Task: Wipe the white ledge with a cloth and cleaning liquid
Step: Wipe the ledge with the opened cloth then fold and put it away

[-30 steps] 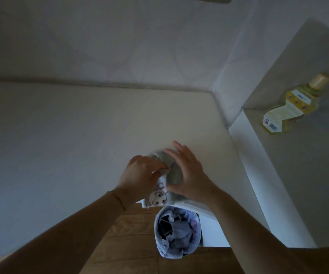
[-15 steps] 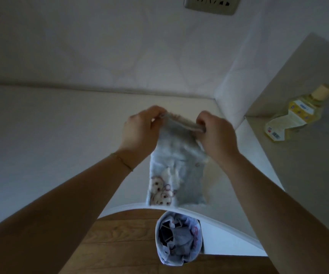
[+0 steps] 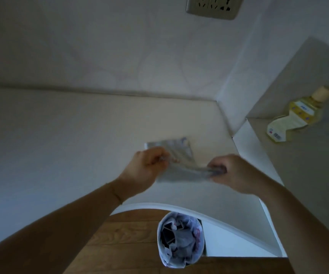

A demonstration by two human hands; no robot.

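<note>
I'm laying the once-dangling cloth (image 3: pixel 179 155) on the white ledge (image 3: pixel 60 135) for wiping, left hand (image 3: pixel 147 165) and right hand (image 3: pixel 231 171) pinching it.

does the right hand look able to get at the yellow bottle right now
Probably, though not freely: nothing stands between the right hand and the bottle on the raised surface, but it is pinching the cloth, so it must let go first.
</note>
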